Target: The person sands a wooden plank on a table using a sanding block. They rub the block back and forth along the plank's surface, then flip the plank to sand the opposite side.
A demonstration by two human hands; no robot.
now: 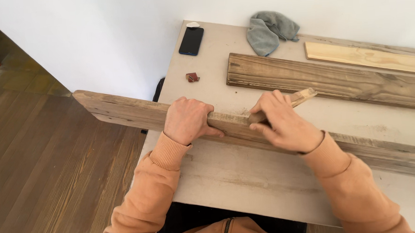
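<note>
Wooden and rough, a long grey-brown plank [123, 108] stood on its edge across the pale table [247, 175], and one end of it stuck out past the table's left side, over the brown wood floor [47, 174]. Your left hand [187, 119] was closed over the top edge of the plank, fingers curled down the far side. Your right hand [284, 122] was just beside it, wrapped tight around a small wooden block [300, 98] that lay slanted on the plank's top edge, with the block's pale end poking out past your fingers. You wore orange sleeves. Behind the plank, flat on the table, lay a second dark plank [327, 81], and past that a light yellow board [368, 57] near the white wall [96, 37]. A grey cloth [269, 31] sat bunched up at the back of the table. A dark phone [191, 41] lay near the far left corner, and a tiny red-brown scrap [192, 77] sat close to it. The table top looked dusty and scuffed.
</note>
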